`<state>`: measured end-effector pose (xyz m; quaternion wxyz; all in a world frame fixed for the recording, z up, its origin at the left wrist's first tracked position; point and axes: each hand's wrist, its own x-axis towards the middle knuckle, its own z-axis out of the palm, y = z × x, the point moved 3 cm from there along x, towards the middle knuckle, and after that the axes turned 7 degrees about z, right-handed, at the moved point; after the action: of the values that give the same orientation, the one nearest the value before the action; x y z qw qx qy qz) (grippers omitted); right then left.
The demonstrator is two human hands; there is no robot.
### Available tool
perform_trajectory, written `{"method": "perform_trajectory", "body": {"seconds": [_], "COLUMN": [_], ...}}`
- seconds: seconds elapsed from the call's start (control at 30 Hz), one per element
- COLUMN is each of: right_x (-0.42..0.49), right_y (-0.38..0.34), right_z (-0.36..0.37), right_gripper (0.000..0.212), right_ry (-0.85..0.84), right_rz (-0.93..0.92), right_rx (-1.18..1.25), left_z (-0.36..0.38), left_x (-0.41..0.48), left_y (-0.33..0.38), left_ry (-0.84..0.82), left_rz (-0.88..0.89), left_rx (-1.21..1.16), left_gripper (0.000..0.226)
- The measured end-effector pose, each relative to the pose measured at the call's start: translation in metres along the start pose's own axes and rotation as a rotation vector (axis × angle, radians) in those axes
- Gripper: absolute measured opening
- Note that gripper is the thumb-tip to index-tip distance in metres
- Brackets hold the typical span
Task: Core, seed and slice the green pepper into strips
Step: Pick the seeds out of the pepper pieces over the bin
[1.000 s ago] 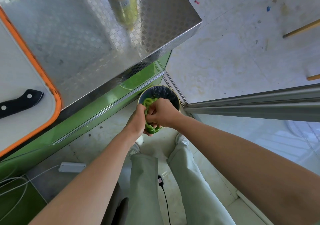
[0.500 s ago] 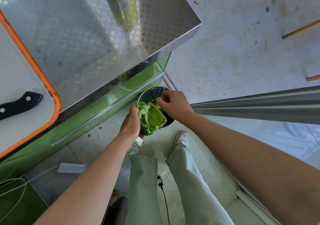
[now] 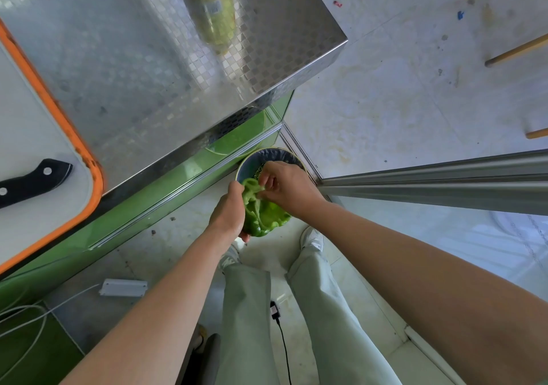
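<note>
A split-open green pepper [image 3: 264, 212] is held low over a round waste bin [image 3: 268, 155] lined with a dark bag on the floor. My left hand [image 3: 229, 211] grips the pepper from its left side, its pale inner flesh facing up. My right hand [image 3: 281, 187] reaches into the top of the pepper, its fingertips pinching at the inside. What the fingers pinch is too small to make out. A black-handled knife [image 3: 31, 181] lies on the white, orange-rimmed cutting board [image 3: 44, 135] on the steel counter.
The steel counter [image 3: 133, 67] with a green front stands left of the bin, a yellow-green bottle [image 3: 212, 7] on it. A metal rail [image 3: 430, 183] runs off to the right. My legs, a cable and a white power strip [image 3: 123, 287] are on the floor below.
My right hand first lifted away from the pepper toward the bin, then came back into the pepper's top. The pepper now lies more opened in my left hand.
</note>
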<state>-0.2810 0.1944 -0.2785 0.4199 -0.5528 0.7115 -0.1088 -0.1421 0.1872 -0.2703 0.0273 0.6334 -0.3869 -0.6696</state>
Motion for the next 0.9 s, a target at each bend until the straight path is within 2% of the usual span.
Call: {"method": "perform_trajectory", "body": {"seconds": [0.13,0.23,0.3,0.37,0.57,0.73,0.9], "right_x": [0.002,0.001,0.002,0.002,-0.01,-0.007,-0.009], "right_y": [-0.001,0.0,0.005,0.007,-0.016,-0.025,-0.033], "right_z": [-0.002,-0.003,-0.007,-0.01,-0.006,0.003,0.003], "right_gripper": [0.008,0.015,0.024,0.031,0.016,0.009,0.006], "right_ry": [0.043,0.136,0.216,0.214,0.011,0.074,0.124], "right_rz": [-0.053,-0.043,0.027,0.035,-0.307,-0.451,-0.439], "right_rx": [-0.031,-0.017,-0.003,-0.036,-0.05,-0.199,-0.215], "left_z": [0.002,0.003,0.002,0.0,-0.002,-0.001,0.0], "left_x": [-0.005,-0.005,-0.005,-0.006,-0.011,-0.019,-0.017], "left_y": [0.0,-0.001,-0.002,-0.002,0.0,0.002,0.005], "left_ry": [-0.03,-0.032,-0.038,-0.059,-0.167,-0.2,-0.206], "left_rz": [-0.03,-0.04,-0.045,-0.046,-0.066,-0.067,-0.052], "left_rx": [-0.075,-0.092,-0.104,-0.113,-0.17,-0.228,-0.208], "left_gripper": [0.049,0.051,0.052,0.052,0.053,0.056,0.056]}}
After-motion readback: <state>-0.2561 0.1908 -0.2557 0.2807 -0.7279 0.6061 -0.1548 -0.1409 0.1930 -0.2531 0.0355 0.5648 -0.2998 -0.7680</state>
